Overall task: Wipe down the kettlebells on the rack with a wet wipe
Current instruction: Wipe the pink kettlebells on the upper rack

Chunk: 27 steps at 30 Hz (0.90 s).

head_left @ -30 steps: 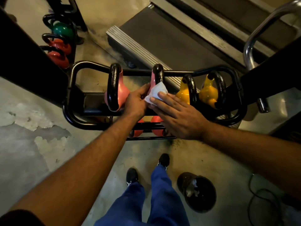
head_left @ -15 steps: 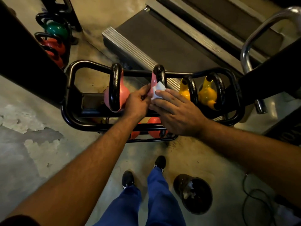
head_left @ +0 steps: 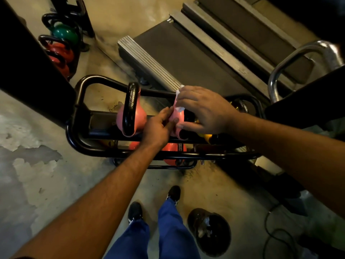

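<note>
Looking down, we see the black rack [head_left: 78, 116] standing on the floor in front of our feet. On its upper level, a pink kettlebell [head_left: 178, 116] sits in the middle, with another pink kettlebell [head_left: 139, 116] to its left. Our right hand [head_left: 203, 109] has its fingers curled over the handle of the middle kettlebell, holding the white wipe [head_left: 179, 101] against it. Our left hand [head_left: 158, 128] touches the left side of the same kettlebell with loosely bent fingers. On the near right, a dark bin [head_left: 211, 230] stands on the floor.
</note>
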Tool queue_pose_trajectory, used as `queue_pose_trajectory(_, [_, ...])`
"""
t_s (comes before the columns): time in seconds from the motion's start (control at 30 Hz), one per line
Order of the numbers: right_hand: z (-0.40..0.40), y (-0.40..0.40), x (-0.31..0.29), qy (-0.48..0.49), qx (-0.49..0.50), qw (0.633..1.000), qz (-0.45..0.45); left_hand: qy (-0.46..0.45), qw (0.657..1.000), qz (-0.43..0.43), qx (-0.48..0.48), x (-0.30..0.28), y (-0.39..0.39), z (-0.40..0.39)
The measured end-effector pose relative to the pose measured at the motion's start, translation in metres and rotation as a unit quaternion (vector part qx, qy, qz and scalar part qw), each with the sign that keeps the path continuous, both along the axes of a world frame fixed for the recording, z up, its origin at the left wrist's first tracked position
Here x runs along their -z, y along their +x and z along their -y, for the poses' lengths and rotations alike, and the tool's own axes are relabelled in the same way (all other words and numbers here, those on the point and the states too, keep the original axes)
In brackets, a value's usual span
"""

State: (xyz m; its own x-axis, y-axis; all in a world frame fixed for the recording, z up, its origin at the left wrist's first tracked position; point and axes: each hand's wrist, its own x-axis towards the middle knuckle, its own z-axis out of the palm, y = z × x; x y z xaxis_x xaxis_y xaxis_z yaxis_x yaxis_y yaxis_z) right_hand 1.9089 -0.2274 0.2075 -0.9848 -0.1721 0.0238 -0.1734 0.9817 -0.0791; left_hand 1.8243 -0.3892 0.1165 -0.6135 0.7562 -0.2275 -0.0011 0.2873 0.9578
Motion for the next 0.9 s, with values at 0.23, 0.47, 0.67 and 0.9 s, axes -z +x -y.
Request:
queue_pose_trajectory(0.23, [0.002, -0.032, -0.009, 0.026, 0.024, 0.996, 0.081, -0.005, 0.999, -0.025, -0.023, 0.005, 0.003, 0.002])
queue_pose_trajectory(0.47, [-0.017, -0.026, -0.01, -0.031, 0.12, 0.983, 0.135, -0.028, 0.999, -0.037, -0.007, 0.0, 0.007, -0.01])
queue_pose_trajectory(0.67, [-0.013, 0.008, 0.001, -0.101, 0.075, 0.988, 0.086, -0.027, 0.998, -0.059, -0.01, 0.008, 0.016, -0.003])
queue_pose_trajectory(0.9, [0.011, 0.037, 0.015, -0.064, 0.015, 0.998, 0.019, -0.034, 0.997, -0.069, -0.013, 0.01, 0.009, -0.005])
